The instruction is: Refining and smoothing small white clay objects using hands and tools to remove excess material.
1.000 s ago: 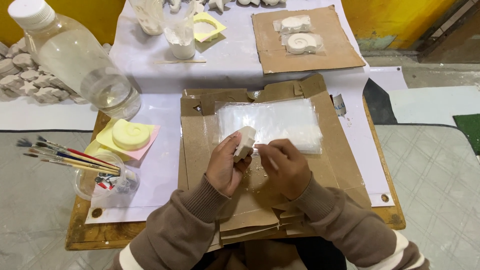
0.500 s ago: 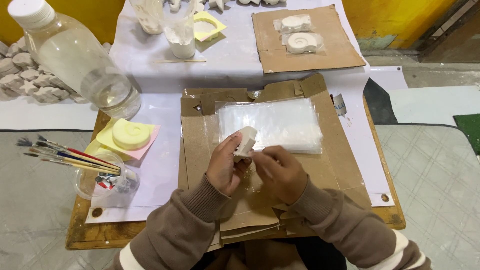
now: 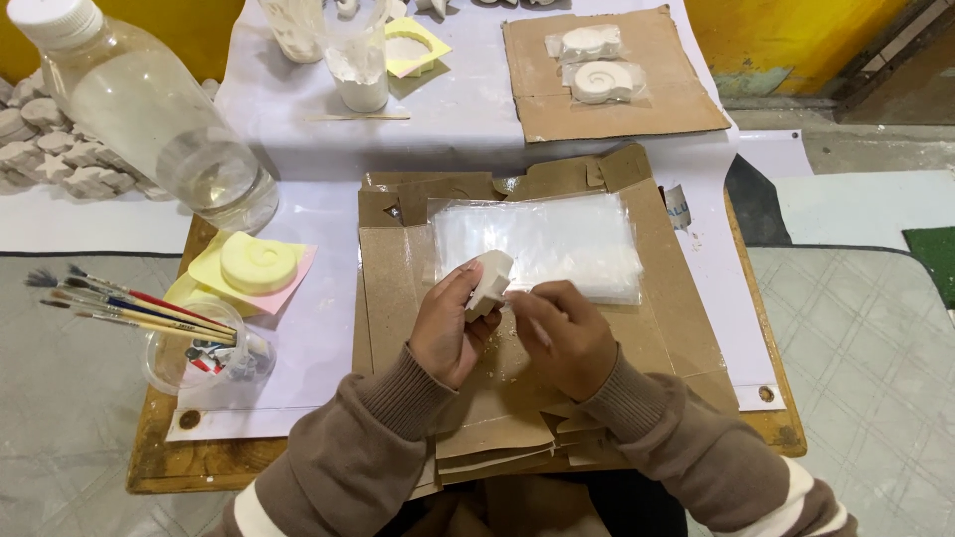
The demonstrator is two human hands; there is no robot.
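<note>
The left hand (image 3: 450,333) holds the small white plaster casting (image 3: 488,282) upright, now tilted slightly. The right hand (image 3: 562,338), fingers pinched narrow, has shifted just beside its lower edge, above the flattened brown cardboard (image 3: 398,288).

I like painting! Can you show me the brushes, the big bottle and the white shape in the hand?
paintbrushes (image 3: 139,310), head view, on the handles.
clear bottle (image 3: 149,119), head view, mid-body.
white cast piece (image 3: 490,281), head view, its flat side.

Left hand (image 3: 448,333) grips a white plaster piece (image 3: 489,282) (tilted on edge); right hand (image 3: 565,338) touches it, above flattened cardboard (image 3: 398,268) and clear plastic bags (image 3: 542,244).
</note>
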